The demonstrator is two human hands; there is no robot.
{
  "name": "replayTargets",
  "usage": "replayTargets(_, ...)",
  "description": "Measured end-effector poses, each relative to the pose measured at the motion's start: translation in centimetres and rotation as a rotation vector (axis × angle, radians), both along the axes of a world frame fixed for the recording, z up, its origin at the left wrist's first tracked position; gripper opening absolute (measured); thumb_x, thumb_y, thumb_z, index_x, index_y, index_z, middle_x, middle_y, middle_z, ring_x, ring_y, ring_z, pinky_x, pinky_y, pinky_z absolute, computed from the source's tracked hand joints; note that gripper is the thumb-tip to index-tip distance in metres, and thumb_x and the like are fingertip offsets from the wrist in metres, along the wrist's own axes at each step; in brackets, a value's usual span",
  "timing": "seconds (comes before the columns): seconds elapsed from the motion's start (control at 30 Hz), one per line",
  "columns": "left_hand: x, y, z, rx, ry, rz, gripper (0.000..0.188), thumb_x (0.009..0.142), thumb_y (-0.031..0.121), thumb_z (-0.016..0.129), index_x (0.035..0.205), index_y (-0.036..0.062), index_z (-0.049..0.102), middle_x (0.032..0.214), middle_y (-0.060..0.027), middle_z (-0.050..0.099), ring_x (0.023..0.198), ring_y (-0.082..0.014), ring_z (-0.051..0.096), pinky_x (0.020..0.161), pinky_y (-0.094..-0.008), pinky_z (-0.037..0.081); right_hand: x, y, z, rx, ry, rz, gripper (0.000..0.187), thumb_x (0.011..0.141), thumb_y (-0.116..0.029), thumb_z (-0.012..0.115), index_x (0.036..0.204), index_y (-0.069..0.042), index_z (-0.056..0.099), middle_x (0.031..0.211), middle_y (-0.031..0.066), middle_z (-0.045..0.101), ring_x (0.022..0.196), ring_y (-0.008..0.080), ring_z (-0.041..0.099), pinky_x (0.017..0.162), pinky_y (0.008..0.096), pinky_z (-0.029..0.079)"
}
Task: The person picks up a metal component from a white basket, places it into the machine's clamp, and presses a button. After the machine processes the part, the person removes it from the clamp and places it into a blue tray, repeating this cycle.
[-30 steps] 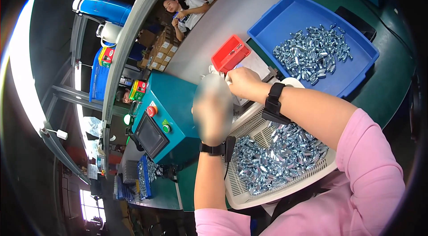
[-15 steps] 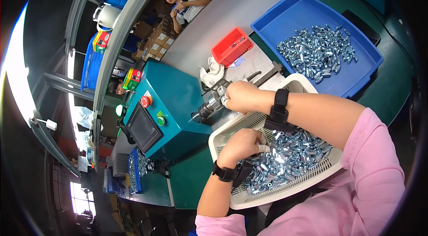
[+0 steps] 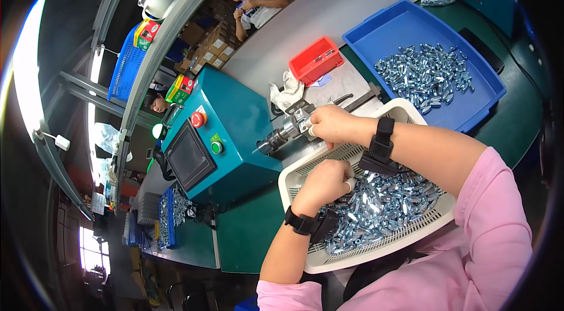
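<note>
My left hand (image 3: pixel 326 184) is over the near-left part of a cream plastic basket (image 3: pixel 286 189), its fingers curled and pressed together above a heap of shiny metal hex sleeves (image 3: pixel 382 208). What those fingers hold, if anything, is hidden. My right hand (image 3: pixel 339 126) reaches across the basket to a metal clamping fixture (image 3: pixel 301 116) on the bench machine, with its fingers closed against it. Whatever they grip there is covered by the hand. A dark cylindrical spindle (image 3: pixel 271 141) sticks out of the teal machine housing (image 3: pixel 235 114) toward the fixture. White covers sit on some fingertips of both hands.
Behind the fixture stand a red bin (image 3: pixel 316 61) with a few parts and a white cloth (image 3: pixel 288 91). A blue tray (image 3: pixel 405 14) of similar sleeves lies at the right. The housing carries a screen (image 3: pixel 189 158) and a red button (image 3: pixel 198 119). Another person (image 3: pixel 258 5) is beyond the bench.
The view has shifted slightly, moving the machine and bench a little right in the picture. My left hand has risen slightly, fingers drawn closer together. My right hand stays at the fixture.
</note>
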State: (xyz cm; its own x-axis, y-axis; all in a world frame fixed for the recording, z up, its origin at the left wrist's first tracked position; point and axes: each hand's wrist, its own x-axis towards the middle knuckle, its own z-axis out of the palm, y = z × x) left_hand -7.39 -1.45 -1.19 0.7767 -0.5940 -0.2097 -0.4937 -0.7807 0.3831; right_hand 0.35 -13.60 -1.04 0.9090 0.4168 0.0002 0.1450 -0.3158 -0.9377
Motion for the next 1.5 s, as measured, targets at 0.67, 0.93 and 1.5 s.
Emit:
replayTargets(0.67,0.7,0.7,-0.7,-0.390,-0.002,0.052,0.021,0.068,0.007,0.060,0.088,0.0016,0.066,0.069,-0.0164,0.061,0.064,-0.0289,0.060,0.063,-0.0374,0.047,0.9,-0.5,0.3,-0.213,-0.136,-0.130,0.023,0.077,-0.021,0.059,0.074,0.001,0.065,0.059,0.0151,0.061,0.052,0.0256,0.062,0.056,0.0358,0.051)
replayTargets(0.93,1.7,1.0,-2.1,-0.392,-0.068,0.026,0.024,0.064,0.008,0.061,0.087,0.0016,0.066,0.072,-0.0168,0.062,0.067,-0.0314,0.060,0.065,-0.0383,0.047,2.2,1.4,2.4,-0.795,-0.558,-0.247,0.032,0.070,-0.032,0.063,0.075,0.000,0.067,0.075,0.0173,0.065,0.071,0.0294,0.065,0.066,0.0378,0.052)
replayTargets(1.5,2.5,1.2,-3.4,-0.407,-0.148,-0.065,0.020,0.069,0.007,0.059,0.088,0.0037,0.067,0.080,-0.0171,0.064,0.077,-0.0314,0.062,0.071,-0.0360,0.048,5.8,-14.3,3.0,-1.223,-0.176,-0.600,0.031,0.075,-0.032,0.061,0.085,-0.004,0.069,0.094,0.0176,0.065,0.090,0.0284,0.064,0.077,0.0376,0.051)
